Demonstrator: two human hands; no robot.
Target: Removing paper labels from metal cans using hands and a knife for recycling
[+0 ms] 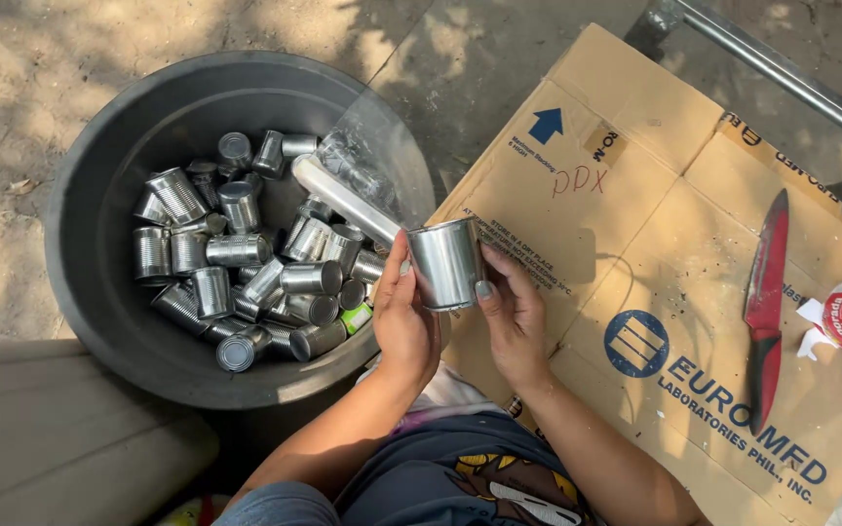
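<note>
Both hands, left hand (403,326) and right hand (511,321), clasp one bare tin can (445,263); grey basin (99,321) of cans at nine o'clock; red knife (765,302) at three.

The single head-worn camera looks steeply down, close over the lap, with the grey tub (80,253) at ten o'clock.

Bare forearms with no sleeves or wristwear, left hand (403,326) and right hand (514,317) without rings, pale grey-green polish on a right thumbnail, dark grey-blue top with yellow and brown print, blue denim at the knee
</note>
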